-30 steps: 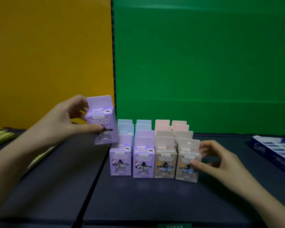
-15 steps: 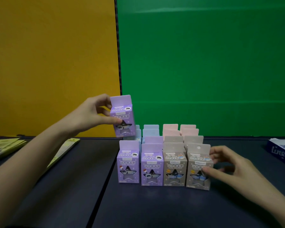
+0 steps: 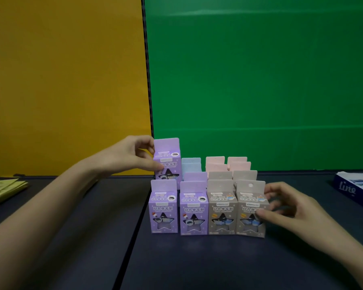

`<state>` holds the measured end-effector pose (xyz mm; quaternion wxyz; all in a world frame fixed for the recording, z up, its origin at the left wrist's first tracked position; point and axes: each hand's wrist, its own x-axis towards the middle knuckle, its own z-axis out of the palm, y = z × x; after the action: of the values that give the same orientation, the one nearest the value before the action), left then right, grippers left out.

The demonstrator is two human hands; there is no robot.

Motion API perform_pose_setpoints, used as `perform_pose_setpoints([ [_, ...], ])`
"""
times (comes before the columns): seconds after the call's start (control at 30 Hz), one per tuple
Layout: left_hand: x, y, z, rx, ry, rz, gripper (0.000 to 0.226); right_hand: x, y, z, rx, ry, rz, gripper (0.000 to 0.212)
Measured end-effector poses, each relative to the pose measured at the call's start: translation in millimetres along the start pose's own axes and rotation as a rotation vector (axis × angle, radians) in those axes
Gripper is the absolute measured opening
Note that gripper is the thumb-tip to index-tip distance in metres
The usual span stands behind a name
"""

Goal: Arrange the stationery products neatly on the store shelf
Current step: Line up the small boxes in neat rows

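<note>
Small stationery boxes stand in rows on the dark shelf (image 3: 197, 260). The front row has two purple boxes (image 3: 164, 208) and two grey boxes (image 3: 221, 208). Blue boxes (image 3: 191, 166) and pink boxes (image 3: 215, 163) fill the rows behind. My left hand (image 3: 132, 156) grips a purple box (image 3: 167, 162), held upright just behind the front-left purple box and above the row. My right hand (image 3: 285, 208) holds the front-right grey box (image 3: 250, 210) by its right side, thumb on its face.
Yellow packets (image 3: 2, 187) lie at the left edge of the shelf. A blue carton (image 3: 354, 189) sits at the right edge. A seam (image 3: 132, 243) splits the shelf surface. Yellow and green panels form the back wall.
My left hand has carried the purple box rightward and back, from left of the group to behind the front-left box. The right hand has stayed on the grey box.
</note>
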<state>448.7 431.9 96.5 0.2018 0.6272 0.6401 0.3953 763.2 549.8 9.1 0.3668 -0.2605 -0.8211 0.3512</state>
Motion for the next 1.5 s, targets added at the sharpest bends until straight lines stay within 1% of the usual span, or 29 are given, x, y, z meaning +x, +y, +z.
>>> perform_pose_setpoints([
  [0.07,0.6,-3.0,1.6,0.052,-0.039,-0.010,0.033,0.1,-0.4,0.9,-0.016,-0.001,0.016,0.032],
  [0.17,1.1,-9.6,5.6,0.112,-0.082,-0.025,0.024,-1.0,-1.0,2.3,-0.036,-0.002,0.031,0.032],
  [0.3,1.2,-14.9,6.6,0.085,-0.114,-0.043,0.019,-1.2,-3.0,1.7,-0.038,0.009,0.038,0.032],
  [0.37,1.4,-17.2,5.7,0.063,-0.132,-0.054,0.021,-1.9,-5.2,1.9,-0.024,0.010,0.044,0.032],
  [0.47,1.2,-19.8,3.9,0.055,-0.167,-0.071,0.037,-2.9,-7.3,2.1,-0.009,0.014,0.060,0.038],
  [0.53,-0.5,-20.2,4.8,0.051,-0.191,-0.072,0.044,-2.7,-6.6,1.5,-0.023,0.012,0.067,0.034],
  [0.57,-1.2,-20.7,5.7,0.051,-0.201,-0.071,0.044,-2.8,-6.5,1.5,-0.030,0.009,0.067,0.032],
  [0.67,-4.6,-23.0,8.6,0.051,-0.221,-0.087,0.030,-3.3,-6.8,1.1,-0.049,0.006,0.070,0.031],
  [0.73,-7.6,-25.6,10.3,0.050,-0.241,-0.101,0.029,-3.4,-7.8,0.2,-0.060,0.001,0.076,0.031],
  [0.8,-10.4,-27.4,12.8,0.065,-0.253,-0.110,0.033,-3.4,-8.2,-0.8,-0.059,0.000,0.081,0.031],
  [0.9,-13.1,-30.2,14.8,0.068,-0.261,-0.113,0.050,-3.5,-8.8,-0.8,-0.069,-0.007,0.084,0.031],
  [0.93,-14.3,-30.3,15.1,0.065,-0.268,-0.117,0.051,-3.7,-8.5,-0.7,-0.070,-0.009,0.086,0.031],
  [0.97,-15.0,-30.9,15.5,0.068,-0.272,-0.115,0.047,-4.0,-8.7,-0.7,-0.069,-0.011,0.087,0.032],
  [1.0,-15.9,-30.6,16.1,0.075,-0.272,-0.108,0.037,-4.2,-8.7,-0.9,-0.072,-0.012,0.089,0.035],
  [1.07,-17.7,-29.6,17.0,0.091,-0.249,-0.089,0.018,-4.3,-8.7,-1.8,-0.082,-0.011,0.090,0.043],
  [1.1,-18.5,-29.3,16.7,0.102,-0.232,-0.078,0.017,-4.3,-8.5,-2.3,-0.084,-0.008,0.089,0.045],
  [1.13,-19.6,-28.7,15.3,0.121,-0.214,-0.066,0.024,-4.2,-8.1,-3.1,-0.087,-0.003,0.088,0.046],
  [1.23,-24.9,-24.5,7.8,0.261,-0.116,-0.022,0.058,-4.0,-7.4,-6.0,-0.087,0.012,0.074,0.043],
  [1.3,-28.7,-16.5,8.2,0.371,-0.025,0.037,0.070,-3.4,-6.7,-7.8,-0.087,0.021,0.069,0.039],
  [1.33,-29.9,-11.0,12.1,0.426,0.020,0.091,0.070,-2.9,-6.4,-8.3,-0.092,0.021,0.069,0.037],
  [1.4,-29.2,-1.5,25.7,0.543,0.086,0.226,0.060,-1.7,-6.6,-7.9,-0.100,0.009,0.069,0.036],
  [1.5,-23.1,6.9,51.4,0.642,0.090,0.338,0.040,-0.1,-7.0,-6.9,-0.092,-0.009,0.065,0.035],
])
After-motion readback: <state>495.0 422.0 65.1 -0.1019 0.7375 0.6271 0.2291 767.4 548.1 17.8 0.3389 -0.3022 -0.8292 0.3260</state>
